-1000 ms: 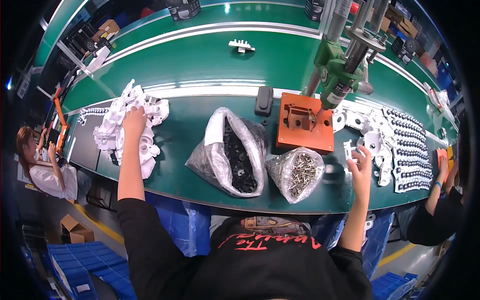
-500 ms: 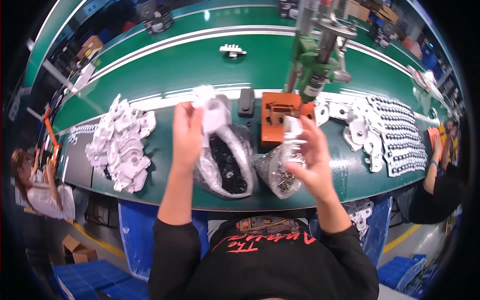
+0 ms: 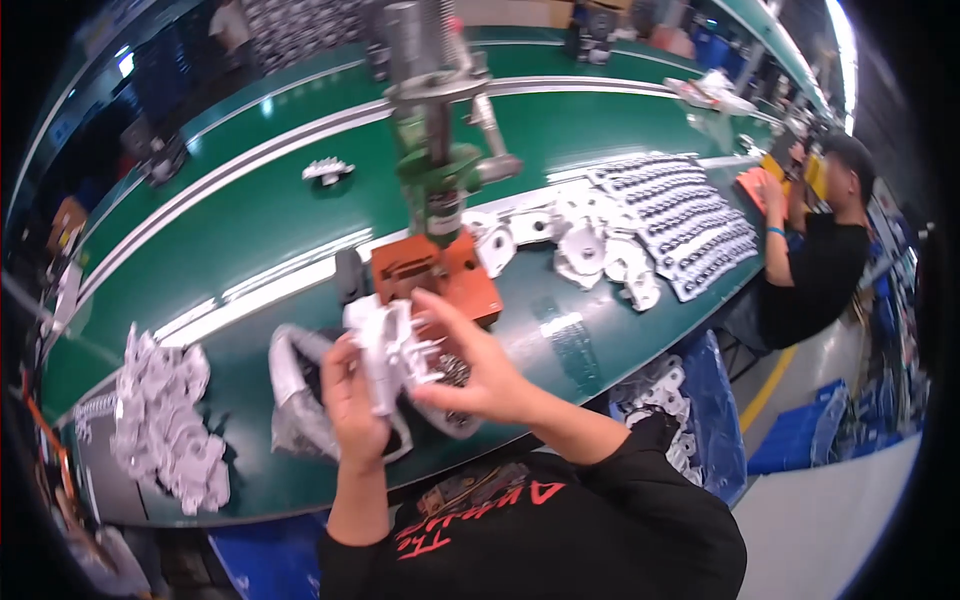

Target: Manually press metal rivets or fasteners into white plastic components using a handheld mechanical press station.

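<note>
In front of the orange fixture, my left hand (image 3: 358, 405) grips a white plastic housing (image 3: 376, 355) held on edge. My right hand (image 3: 475, 365) curves around its right side, thumb below and fingers above. Between them is a white pronged plastic piece (image 3: 422, 352), close against the housing; blur hides whether the two are joined. Under my hands lie an open clear bag of small metal screws (image 3: 453, 371) and, to the left, a plastic bag (image 3: 293, 400) mostly covered by my left hand.
A green press (image 3: 437, 165) stands over the orange fixture (image 3: 478, 285). White parts are heaped at left (image 3: 170, 430) and right (image 3: 590, 245), beside rows of black-and-white parts (image 3: 680, 220). A co-worker (image 3: 825, 240) sits at right. A blue-lined bin (image 3: 722, 420) stands below the table edge.
My hands have come together, bringing the housing and the pronged piece close to each other. The view has swung to the right, so the bench appears tilted and shifted left.
</note>
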### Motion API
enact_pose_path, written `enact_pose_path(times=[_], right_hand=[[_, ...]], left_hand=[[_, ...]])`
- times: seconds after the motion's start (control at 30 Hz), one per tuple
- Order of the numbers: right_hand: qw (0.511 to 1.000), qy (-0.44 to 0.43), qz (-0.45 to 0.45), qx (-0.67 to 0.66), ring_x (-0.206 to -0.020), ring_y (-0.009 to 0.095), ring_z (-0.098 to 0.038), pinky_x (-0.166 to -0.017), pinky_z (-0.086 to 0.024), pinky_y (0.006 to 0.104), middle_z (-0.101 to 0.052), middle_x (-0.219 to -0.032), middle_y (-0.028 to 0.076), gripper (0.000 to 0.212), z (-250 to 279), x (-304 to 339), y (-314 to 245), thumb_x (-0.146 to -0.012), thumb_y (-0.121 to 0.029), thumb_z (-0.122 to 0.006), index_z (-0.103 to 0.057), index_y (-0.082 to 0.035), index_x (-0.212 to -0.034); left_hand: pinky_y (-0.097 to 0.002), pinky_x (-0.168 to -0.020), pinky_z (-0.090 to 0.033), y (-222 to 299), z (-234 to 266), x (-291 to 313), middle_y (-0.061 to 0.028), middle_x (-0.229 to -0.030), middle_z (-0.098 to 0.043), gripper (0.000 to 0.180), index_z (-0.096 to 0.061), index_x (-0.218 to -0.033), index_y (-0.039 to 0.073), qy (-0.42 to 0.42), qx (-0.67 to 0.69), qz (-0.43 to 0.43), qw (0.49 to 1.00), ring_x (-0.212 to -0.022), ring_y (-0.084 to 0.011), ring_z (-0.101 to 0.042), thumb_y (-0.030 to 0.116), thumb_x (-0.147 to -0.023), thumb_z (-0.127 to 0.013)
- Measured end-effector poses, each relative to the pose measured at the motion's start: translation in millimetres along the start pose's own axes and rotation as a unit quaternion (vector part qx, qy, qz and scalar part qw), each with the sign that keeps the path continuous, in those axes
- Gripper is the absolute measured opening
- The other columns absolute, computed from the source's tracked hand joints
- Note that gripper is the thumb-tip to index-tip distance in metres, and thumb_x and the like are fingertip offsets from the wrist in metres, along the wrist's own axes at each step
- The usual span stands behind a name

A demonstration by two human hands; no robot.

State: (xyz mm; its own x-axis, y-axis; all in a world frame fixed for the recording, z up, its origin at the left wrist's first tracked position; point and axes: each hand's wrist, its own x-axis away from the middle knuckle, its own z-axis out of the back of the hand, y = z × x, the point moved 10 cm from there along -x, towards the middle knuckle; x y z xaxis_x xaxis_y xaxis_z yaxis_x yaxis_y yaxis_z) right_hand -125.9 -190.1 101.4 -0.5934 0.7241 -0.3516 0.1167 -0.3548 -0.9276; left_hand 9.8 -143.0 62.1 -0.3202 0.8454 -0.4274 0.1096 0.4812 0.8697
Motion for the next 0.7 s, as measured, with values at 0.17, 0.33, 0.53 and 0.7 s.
enact_pose_path(times=[0.17, 0.33, 0.53, 0.7], right_hand=[[0.939, -0.055, 0.241, 0.239, -0.118, 0.034, -0.044, -0.096, -0.033, 0.0430, -0.045, -0.132, 0.014, 0.068, -12, 3, -60, -0.059, -0.009, -0.073, -0.053, -0.012, -0.124], [0.906, -0.143, 0.250, 0.309, -0.120, 0.033, -0.043, -0.096, -0.030, 0.0476, -0.043, -0.135, 0.011, 0.067, -39, 8, -56, -0.059, -0.009, -0.071, -0.056, -0.023, -0.122], [0.906, -0.170, 0.246, 0.299, -0.112, 0.031, -0.049, -0.096, -0.034, 0.0484, -0.047, -0.128, 0.015, 0.059, -38, 11, -48, -0.063, -0.016, -0.073, -0.059, -0.023, -0.120], [0.940, -0.213, 0.186, 0.191, -0.105, 0.032, -0.052, -0.088, -0.042, 0.0398, -0.054, -0.118, 0.014, 0.074, -31, 11, -51, -0.063, -0.019, -0.078, -0.049, -0.009, -0.130]], left_hand=[[-0.0304, -0.090, -0.044, 1, 2, 0, -0.0074, -0.113, -0.054, 0.042, -0.045, -0.118, 0.003, 0.044, 0.124, 0.131, 0.983, -0.102, -0.0167, -0.054, 0.009, -0.081, -0.064], [-0.0272, -0.078, -0.047, -10, -17, 19, -0.0043, -0.106, -0.054, 0.047, -0.044, -0.122, 0.003, -0.052, 0.060, 0.143, 0.987, -0.094, -0.0131, -0.055, 0.009, -0.080, -0.064], [-0.0229, -0.069, -0.048, -14, -30, 31, -0.0060, -0.101, -0.058, 0.040, -0.048, -0.117, 0.003, -0.109, 0.133, 0.222, 0.960, -0.089, -0.0110, -0.057, 0.008, -0.080, -0.063], [-0.0261, -0.075, -0.051, -33, -7, 27, -0.0068, -0.097, -0.062, 0.016, -0.056, -0.105, 0.002, -0.129, 0.061, 0.279, 0.950, -0.086, -0.0103, -0.060, 0.009, -0.091, -0.050]])
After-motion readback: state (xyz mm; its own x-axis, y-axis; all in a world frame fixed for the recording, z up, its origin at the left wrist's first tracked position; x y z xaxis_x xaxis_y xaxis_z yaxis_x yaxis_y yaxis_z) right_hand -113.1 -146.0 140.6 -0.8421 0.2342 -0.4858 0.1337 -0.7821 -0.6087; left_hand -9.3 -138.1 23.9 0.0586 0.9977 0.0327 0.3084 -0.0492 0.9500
